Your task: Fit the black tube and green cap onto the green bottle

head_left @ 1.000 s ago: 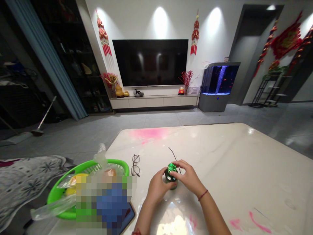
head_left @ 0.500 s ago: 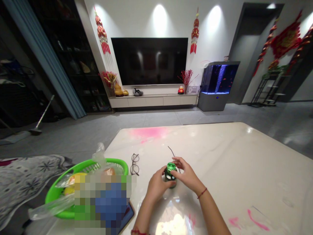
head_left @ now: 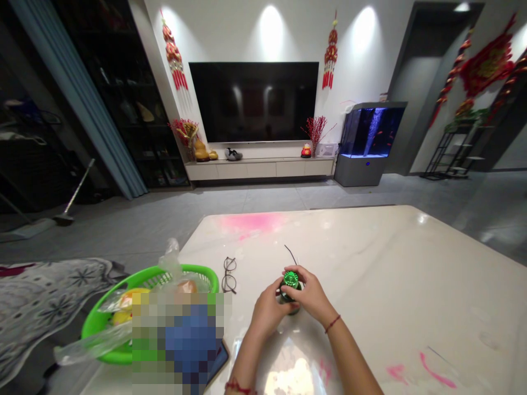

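Note:
In the middle of the near part of the table is a small dark bottle with a shiny green cap (head_left: 291, 278). My left hand (head_left: 268, 308) wraps around the bottle's body from the left, thumb toward me. From the right, my right hand (head_left: 309, 291) has its fingers and thumb closed around the cap. Most of the bottle's body is hidden behind my hands. A thin black cord or stick (head_left: 290, 253) lies just beyond my right fingers; its near end is out of sight.
Eyeglasses (head_left: 229, 275) lie left of my hands. A green basket (head_left: 93, 329) with plastic bags stands at the table's left, partly pixelated, beside a dark flat object (head_left: 218, 361). Pink marks (head_left: 437, 371) stain the white table (head_left: 395, 263). A television (head_left: 253, 101) and lit aquarium (head_left: 373, 131) stand beyond.
My right hand has shifted slightly left, and its fingers have closed from the cap's edge to around it. My left hand stays around the bottle. The whole view has shifted a little.

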{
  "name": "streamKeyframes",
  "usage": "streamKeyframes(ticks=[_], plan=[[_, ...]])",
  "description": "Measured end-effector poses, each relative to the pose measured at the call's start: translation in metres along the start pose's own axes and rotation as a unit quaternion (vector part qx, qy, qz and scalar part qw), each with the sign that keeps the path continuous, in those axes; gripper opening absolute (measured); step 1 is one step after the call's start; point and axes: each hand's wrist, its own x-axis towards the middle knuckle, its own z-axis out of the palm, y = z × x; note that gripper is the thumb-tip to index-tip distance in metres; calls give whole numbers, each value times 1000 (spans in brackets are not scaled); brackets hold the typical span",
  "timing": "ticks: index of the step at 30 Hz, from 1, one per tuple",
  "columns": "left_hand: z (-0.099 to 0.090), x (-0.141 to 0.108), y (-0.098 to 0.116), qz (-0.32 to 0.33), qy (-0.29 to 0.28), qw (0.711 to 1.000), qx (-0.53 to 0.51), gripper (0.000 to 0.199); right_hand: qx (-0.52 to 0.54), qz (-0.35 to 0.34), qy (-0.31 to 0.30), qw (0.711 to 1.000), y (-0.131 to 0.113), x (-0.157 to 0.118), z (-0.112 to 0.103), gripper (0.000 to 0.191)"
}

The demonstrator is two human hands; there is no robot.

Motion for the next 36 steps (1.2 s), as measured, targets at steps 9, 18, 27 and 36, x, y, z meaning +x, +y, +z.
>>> streamKeyframes(ticks=[9, 18, 27, 36], plan=[[-1, 0, 6, 1, 3, 1000, -11, 66, -21, -10, 28, 999, 6, -1, -15, 46], [-2, -1, 7, 1, 2, 1000, -10, 65, 10, 0, -23, 1000, 5, -2, -30, 33], [-3, 0, 7, -3, -7, 1000, 10, 67, -1, 3, -20, 1000, -5, -4, -21, 37], [-1, 0, 3, -3, -13, 1000, 12, 67, -20, -11, 6, 1000, -1, -1, -2, 41]])
